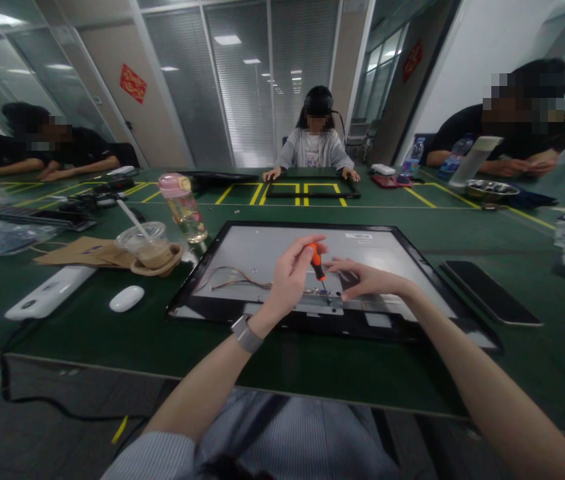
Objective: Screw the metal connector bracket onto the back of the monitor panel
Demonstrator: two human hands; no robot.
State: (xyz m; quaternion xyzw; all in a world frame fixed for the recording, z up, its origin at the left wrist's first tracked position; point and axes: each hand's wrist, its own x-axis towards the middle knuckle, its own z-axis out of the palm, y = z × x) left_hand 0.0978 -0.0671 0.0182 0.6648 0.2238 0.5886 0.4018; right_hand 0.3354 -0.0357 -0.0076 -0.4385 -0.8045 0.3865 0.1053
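My left hand (pixel 289 277), with a watch (pixel 247 333) on its wrist, is closed round the handle of an orange and black screwdriver (pixel 317 261). The screwdriver leans slightly, its tip down at a metal strip along the near edge of an opened monitor panel (pixel 397 253). Just right of the tip, my right hand (pixel 369 277) rests low over the panel with its fingers stretched out, holding nothing visible. Thin coloured wires (pixel 235 272) run across the panel's left side. The panel lies flat, with a black frame round a grey back.
Left of the panel are a white mouse (pixel 127 299), a white power strip (pixel 49 293), an iced drink cup (pixel 145 243) and a pink-lidded bottle (pixel 183 207). A phone (pixel 489 292) lies right. Across the green table (pixel 282 367), a person (pixel 316 133) touches a black frame (pixel 312 193).
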